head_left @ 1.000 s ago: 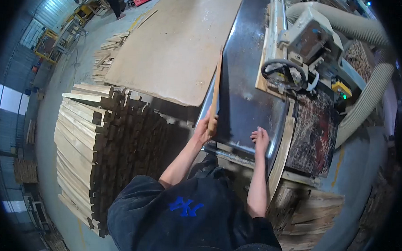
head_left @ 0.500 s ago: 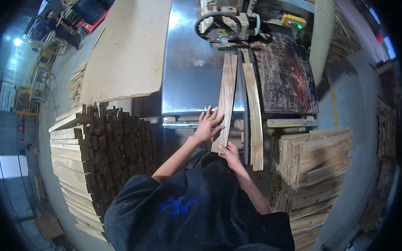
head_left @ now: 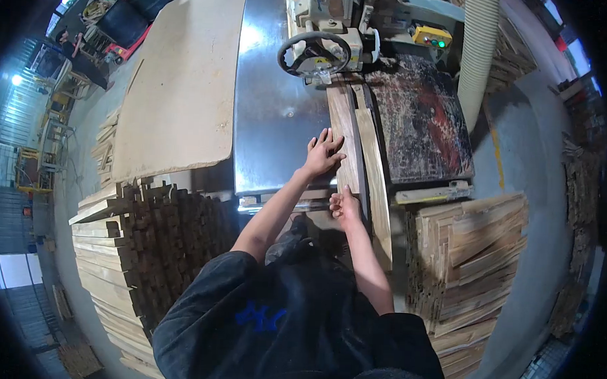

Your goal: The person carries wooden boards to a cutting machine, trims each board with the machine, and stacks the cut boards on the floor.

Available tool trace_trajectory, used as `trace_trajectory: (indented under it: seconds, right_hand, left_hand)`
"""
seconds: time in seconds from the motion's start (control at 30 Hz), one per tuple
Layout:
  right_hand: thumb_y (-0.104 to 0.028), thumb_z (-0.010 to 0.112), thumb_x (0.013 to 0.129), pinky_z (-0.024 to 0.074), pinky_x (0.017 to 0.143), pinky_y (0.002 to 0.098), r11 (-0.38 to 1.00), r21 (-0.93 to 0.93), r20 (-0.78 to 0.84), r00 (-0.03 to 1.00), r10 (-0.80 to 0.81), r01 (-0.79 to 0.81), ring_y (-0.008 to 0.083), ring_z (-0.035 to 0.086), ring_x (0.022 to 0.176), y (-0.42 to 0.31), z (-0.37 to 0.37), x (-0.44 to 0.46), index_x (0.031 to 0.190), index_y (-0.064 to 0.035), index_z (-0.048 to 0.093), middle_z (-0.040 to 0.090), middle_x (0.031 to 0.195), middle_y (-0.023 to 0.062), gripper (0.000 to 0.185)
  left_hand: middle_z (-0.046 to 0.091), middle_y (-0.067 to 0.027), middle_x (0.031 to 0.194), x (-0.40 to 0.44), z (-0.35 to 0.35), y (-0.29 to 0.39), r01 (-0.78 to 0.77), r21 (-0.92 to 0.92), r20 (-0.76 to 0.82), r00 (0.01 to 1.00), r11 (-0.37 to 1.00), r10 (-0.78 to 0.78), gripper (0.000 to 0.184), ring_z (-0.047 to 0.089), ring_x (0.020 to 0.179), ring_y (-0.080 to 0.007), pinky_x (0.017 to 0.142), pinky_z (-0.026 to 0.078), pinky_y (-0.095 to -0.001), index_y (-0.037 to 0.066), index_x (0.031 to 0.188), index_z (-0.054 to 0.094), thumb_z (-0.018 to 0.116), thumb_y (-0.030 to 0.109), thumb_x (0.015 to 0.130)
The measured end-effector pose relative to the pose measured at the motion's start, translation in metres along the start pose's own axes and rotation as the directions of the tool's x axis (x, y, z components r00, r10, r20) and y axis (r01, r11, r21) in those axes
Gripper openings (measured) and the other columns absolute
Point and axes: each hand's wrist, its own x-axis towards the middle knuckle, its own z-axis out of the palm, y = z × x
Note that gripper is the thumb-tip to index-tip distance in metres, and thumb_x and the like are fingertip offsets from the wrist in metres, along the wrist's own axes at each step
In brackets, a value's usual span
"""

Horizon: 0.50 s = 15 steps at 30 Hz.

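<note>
A long wooden board (head_left: 348,124) lies lengthwise on the metal machine table (head_left: 278,135), its far end up at the machine head below the black handwheel (head_left: 314,54). My left hand (head_left: 325,154) rests at the board's left edge with its fingers spread, some on the wood. At the near end, my right hand (head_left: 345,210) has its fingers curled and the thumb on the board; the exact contact underneath is hidden. Just right of the board is a second wooden strip (head_left: 373,172), which sticks out past the table's front edge and is touched by neither hand.
A stack of boards (head_left: 101,242) stands at left, another stack (head_left: 471,255) at right. A large panel (head_left: 180,85) lies left of the metal table. Right of the machine are a worn dark plate (head_left: 419,120), a yellow control box (head_left: 432,37) and a ribbed hose (head_left: 478,55).
The board has moved forward, its far end now at the machine head. Both hands went forward with it, and the right one's fingers are more curled. The camera view shifted slightly.
</note>
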Motion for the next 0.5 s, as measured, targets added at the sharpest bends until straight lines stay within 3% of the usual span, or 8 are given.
trace_trajectory:
  seconds: [0.17,0.27,0.4,0.5]
  right_hand:
    - [-0.054,0.042,0.099,0.0273,0.036,0.0208,0.998,-0.048,-0.067,0.997,0.025,-0.028,0.0101,0.050,0.046,-0.039,0.030,0.037,0.078,-0.0077,0.060,0.059,0.062,0.0019,0.054]
    - [-0.053,0.047,0.098,0.0267,0.034,0.0214,0.993,-0.093,-0.278,0.959,0.045,-0.073,0.0100,0.045,0.043,-0.063,0.054,0.060,0.079,-0.0079,0.056,0.049,0.058,-0.0007,0.050]
    - [-0.050,0.046,0.099,0.0265,0.033,0.0214,0.996,-0.066,-0.282,0.957,-0.071,0.055,0.0088,0.040,0.041,-0.077,0.076,0.068,0.079,-0.0090,0.052,0.045,0.058,-0.0015,0.046]
    - [-0.052,0.047,0.098,0.0262,0.032,0.0210,1.000,0.027,-0.233,0.972,0.017,-0.011,0.0077,0.039,0.041,-0.096,0.077,0.086,0.079,-0.0101,0.054,0.044,0.059,-0.0027,0.047]
  left_hand:
    - [0.025,-0.0213,0.156,0.046,-0.021,-0.015,-0.030,0.028,-0.059,0.998,0.999,0.031,0.064,0.013,0.149,-0.0320,0.115,0.011,-0.0533,0.022,0.143,0.048,0.063,0.050,0.086]
    - [0.028,-0.0216,0.154,0.076,-0.033,-0.029,-0.054,0.078,-0.055,0.997,0.995,0.058,0.064,0.017,0.147,-0.0339,0.115,0.013,-0.0535,0.022,0.141,0.050,0.064,0.050,0.085]
    - [0.032,-0.0235,0.152,0.101,-0.046,-0.039,-0.113,0.042,-0.094,0.989,0.993,0.117,0.063,0.022,0.145,-0.0358,0.114,0.016,-0.0544,0.021,0.139,0.052,0.064,0.049,0.084]
    - [0.035,-0.0238,0.150,0.108,-0.053,-0.056,-0.197,0.084,-0.090,0.975,0.977,0.204,0.061,0.025,0.144,-0.0357,0.113,0.021,-0.0523,0.016,0.140,0.050,0.063,0.043,0.087]
